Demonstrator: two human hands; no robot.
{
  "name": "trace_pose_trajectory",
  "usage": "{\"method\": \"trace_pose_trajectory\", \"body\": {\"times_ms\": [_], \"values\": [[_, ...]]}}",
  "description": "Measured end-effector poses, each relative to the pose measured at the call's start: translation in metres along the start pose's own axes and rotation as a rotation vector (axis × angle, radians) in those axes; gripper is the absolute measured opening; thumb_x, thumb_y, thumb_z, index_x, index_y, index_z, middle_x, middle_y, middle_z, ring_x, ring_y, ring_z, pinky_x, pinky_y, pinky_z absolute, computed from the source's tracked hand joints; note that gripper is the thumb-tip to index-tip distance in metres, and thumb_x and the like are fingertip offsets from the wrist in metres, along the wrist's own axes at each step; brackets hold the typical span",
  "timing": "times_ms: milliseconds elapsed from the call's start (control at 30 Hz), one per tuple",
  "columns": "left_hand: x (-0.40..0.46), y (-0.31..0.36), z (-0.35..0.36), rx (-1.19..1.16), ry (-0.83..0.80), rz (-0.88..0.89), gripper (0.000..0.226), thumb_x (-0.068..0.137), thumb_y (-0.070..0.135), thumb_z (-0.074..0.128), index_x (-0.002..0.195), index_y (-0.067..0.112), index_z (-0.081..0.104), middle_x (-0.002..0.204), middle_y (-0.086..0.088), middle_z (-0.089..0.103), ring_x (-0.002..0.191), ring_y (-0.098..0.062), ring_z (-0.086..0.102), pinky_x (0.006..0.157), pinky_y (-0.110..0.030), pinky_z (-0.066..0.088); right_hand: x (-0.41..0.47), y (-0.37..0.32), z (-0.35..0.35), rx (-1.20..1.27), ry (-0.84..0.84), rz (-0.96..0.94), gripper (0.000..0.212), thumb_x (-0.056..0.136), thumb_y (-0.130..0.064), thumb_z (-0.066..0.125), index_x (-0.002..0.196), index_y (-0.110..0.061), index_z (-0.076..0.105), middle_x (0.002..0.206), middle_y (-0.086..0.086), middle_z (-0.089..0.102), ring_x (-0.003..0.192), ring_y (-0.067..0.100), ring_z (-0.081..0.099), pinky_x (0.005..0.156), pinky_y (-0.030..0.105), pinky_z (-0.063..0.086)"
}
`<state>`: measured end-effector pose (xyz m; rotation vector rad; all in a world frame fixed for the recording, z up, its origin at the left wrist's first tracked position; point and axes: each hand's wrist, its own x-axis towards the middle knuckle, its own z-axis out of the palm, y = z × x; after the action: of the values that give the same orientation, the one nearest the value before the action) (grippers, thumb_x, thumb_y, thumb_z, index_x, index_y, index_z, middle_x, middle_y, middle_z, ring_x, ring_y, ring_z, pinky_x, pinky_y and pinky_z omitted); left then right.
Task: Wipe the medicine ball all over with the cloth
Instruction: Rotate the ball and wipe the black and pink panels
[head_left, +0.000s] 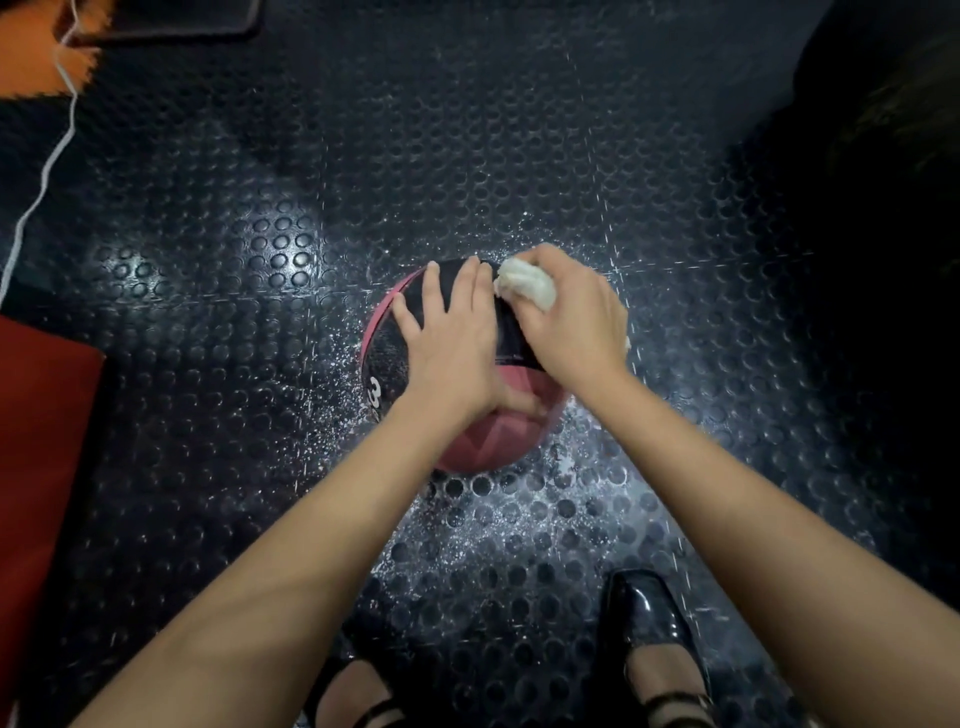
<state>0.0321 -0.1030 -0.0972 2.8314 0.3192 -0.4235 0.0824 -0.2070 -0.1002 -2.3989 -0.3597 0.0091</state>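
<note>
Gripping cloth, right hand on medicine ball; left hand flat; cable, shoe nearby.

Both bare forearms reach forward and down from the lower corners, converging toward the middle of the view. The left hand lies flat, palm down, its fingers straight and slightly spread, pointing away from the body. The right hand sits just beside it, knuckles up, wrist bent inward, its fingers curled round a bunched white cloth that shows past its thumb side.
</note>
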Motion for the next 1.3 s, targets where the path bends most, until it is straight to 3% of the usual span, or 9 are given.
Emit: {"method": "trace_pose_trajectory", "body": {"times_ms": [200,400,633,767,1033,1200,1300], "values": [[0.002,-0.013,-0.006,0.008,0.000,0.031,0.151,0.047,0.073,0.080,0.155,0.011,-0.006,0.163,0.002,-0.007,0.149,-0.032,-0.011,0.114,-0.063,-0.004,-0.063,0.016,-0.006,0.046,0.040,0.000,0.017,0.086,-0.023,0.062,0.101,-0.030,0.065,0.091,-0.015,0.063,0.083,0.013,0.052,0.063,0.029,0.031],[-0.011,-0.011,0.002,0.055,0.006,0.042,0.152,0.047,0.074,0.078,0.154,0.011,-0.008,0.163,0.001,-0.010,0.148,-0.033,-0.012,0.116,-0.064,-0.002,0.002,0.008,0.004,0.040,0.000,0.112,0.012,0.086,-0.037,0.061,0.093,-0.027,0.061,0.082,-0.006,0.067,0.079,0.020,0.059,0.062,0.030,0.039],[-0.003,-0.011,-0.004,-0.001,0.016,0.017,0.149,0.049,0.073,0.080,0.155,0.011,-0.005,0.163,0.002,-0.006,0.149,-0.032,-0.010,0.116,-0.063,0.000,-0.062,0.013,-0.003,0.104,0.080,0.080,0.017,0.087,-0.026,0.063,0.102,-0.033,0.065,0.091,-0.012,0.065,0.084,0.013,0.056,0.065,0.028,0.033],[-0.006,0.001,0.001,0.069,0.007,0.012,0.149,0.050,0.071,0.080,0.154,0.009,-0.007,0.163,0.000,-0.008,0.148,-0.036,-0.010,0.113,-0.066,0.001,-0.003,0.011,0.001,0.063,0.036,0.165,0.015,0.084,-0.036,0.063,0.096,-0.029,0.062,0.087,-0.005,0.068,0.084,0.023,0.060,0.066,0.031,0.041],[-0.002,-0.007,-0.001,0.030,0.029,0.011,0.148,0.051,0.070,0.080,0.154,0.011,-0.007,0.163,0.002,-0.007,0.149,-0.032,-0.010,0.115,-0.062,-0.002,-0.062,0.011,-0.006,0.084,0.080,0.046,0.018,0.086,-0.023,0.064,0.102,-0.030,0.065,0.091,-0.010,0.066,0.085,0.016,0.057,0.065,0.028,0.034],[-0.009,-0.003,0.004,0.067,0.042,0.010,0.148,0.051,0.073,0.078,0.154,0.011,-0.008,0.163,0.000,-0.007,0.149,-0.033,-0.010,0.115,-0.062,-0.001,0.007,0.005,0.001,0.016,0.021,0.099,0.012,0.086,-0.036,0.061,0.095,-0.027,0.061,0.085,-0.004,0.068,0.082,0.023,0.059,0.062,0.030,0.035],[-0.006,-0.005,0.003,0.031,0.050,-0.002,0.148,0.052,0.074,0.078,0.154,0.011,-0.008,0.163,0.000,-0.005,0.149,-0.032,-0.009,0.115,-0.060,-0.002,-0.008,0.008,0.002,0.078,0.054,0.075,0.011,0.088,-0.035,0.062,0.097,-0.029,0.062,0.084,-0.007,0.067,0.079,0.019,0.060,0.062,0.029,0.038]]}}
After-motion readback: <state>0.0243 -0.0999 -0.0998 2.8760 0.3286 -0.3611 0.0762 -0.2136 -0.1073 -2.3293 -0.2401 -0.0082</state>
